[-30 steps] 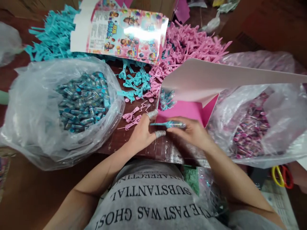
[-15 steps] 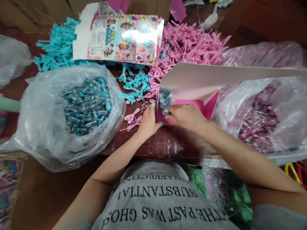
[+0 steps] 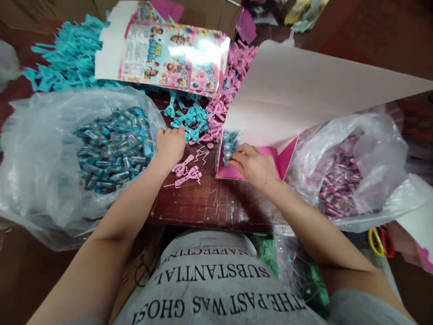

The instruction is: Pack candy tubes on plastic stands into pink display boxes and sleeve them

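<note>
My left hand is reaching over the rim of the left plastic bag, beside a small group of teal plastic toy parts. Its fingers are slightly apart, their tips partly hidden, and I see nothing held. Inside an upturned-flap carton with a pink interior, my right hand has its fingertips closed against a cluster of clear-and-teal pieces at the left wall. Loose pink toy parts lie on the table between my hands.
Small teal-capped tubes fill the left bag; pink tubes lie in the right bag. Behind are heaps of teal parts and pink parts, with printed flat cartons over them. The carton's raised flap spreads rightward.
My left hand has left the carton's left edge and moved left to the bag rim and teal parts. My right hand stays in the carton; its flap stands higher. The view has shifted.
</note>
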`<action>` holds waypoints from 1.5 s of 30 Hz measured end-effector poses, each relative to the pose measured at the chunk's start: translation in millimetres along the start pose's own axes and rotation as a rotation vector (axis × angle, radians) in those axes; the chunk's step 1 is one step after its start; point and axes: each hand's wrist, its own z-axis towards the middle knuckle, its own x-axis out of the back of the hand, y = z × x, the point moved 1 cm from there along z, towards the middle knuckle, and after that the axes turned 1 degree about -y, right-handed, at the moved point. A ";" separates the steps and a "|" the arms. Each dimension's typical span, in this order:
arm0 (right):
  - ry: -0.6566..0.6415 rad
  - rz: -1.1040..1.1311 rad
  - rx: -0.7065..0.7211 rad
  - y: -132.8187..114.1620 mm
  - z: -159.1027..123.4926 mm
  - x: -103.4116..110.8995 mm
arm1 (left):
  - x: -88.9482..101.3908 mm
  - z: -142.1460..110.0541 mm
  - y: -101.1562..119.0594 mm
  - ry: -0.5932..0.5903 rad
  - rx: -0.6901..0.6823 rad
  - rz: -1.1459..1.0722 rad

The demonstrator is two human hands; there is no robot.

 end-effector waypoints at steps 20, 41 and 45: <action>-0.170 0.440 0.432 -235.6 166.5 -46.6 | -17.8 -241.2 -102.1 0.320 0.569 -1.192; -0.375 0.948 0.583 -170.2 85.0 -18.1 | -14.7 -218.7 -88.3 0.326 0.101 -0.769; -0.596 0.916 0.376 -184.0 86.8 -32.0 | -23.8 -234.1 -89.8 0.395 0.166 -0.570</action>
